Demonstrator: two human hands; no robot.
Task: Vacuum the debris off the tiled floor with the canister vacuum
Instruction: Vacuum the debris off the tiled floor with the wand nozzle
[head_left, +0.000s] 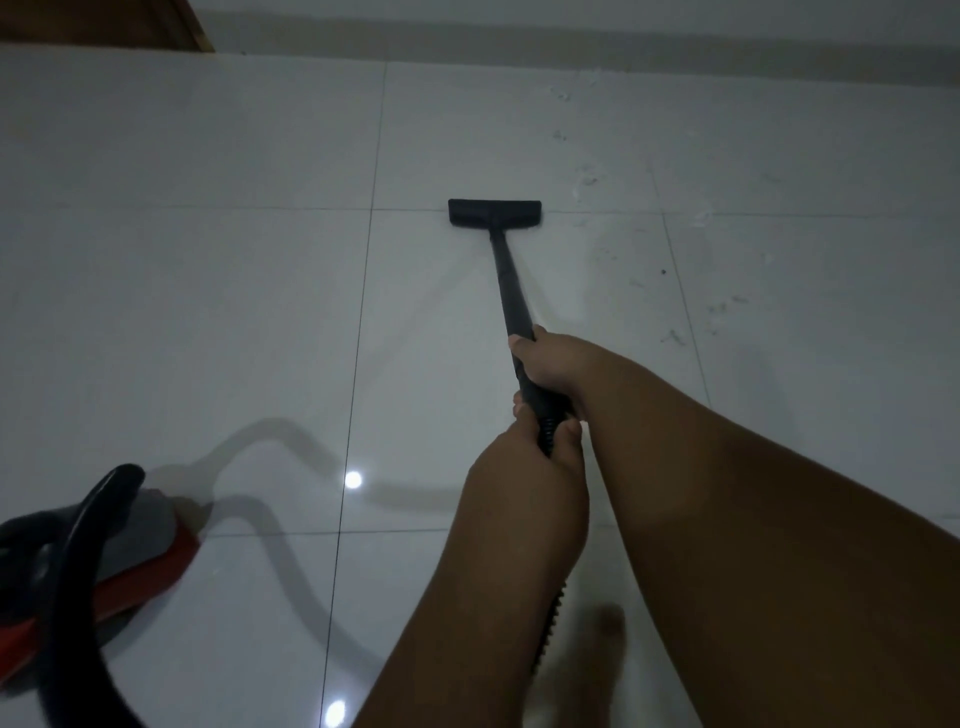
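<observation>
A red, grey and black canister vacuum (140, 525) is seen on the floor well to the near left of the flat black rectangular floor nozzle (494, 213). What is held inside the canister cannot be told, as its body is closed and blurred. A thick black hose (67, 571) is looped over it.

The floor nozzle is laid flat on the glossy white tiled floor (208, 312), with its long edge set crosswise along a grout line. A slim black wand (506, 280) is joined to the nozzle's middle. The wand's long axis is run back from the nozzle toward the person, rising and leaning slightly right, and its nozzle end is pointed at the far wall.

The wand is gripped on the near side of the nozzle by the right hand (550, 358), with the fingers curled fully round it. Just behind, the ribbed black hose cuff (545, 434) is clasped by the left hand (524, 467), the thumb laid on its right side.

Scattered grey debris specks (675, 338) are seen on the tiles right of the nozzle. A blurred bare foot (605, 639) is placed nearest the camera, and a brown wooden door corner (192, 31) is glimpsed beyond the nozzle, far left.
</observation>
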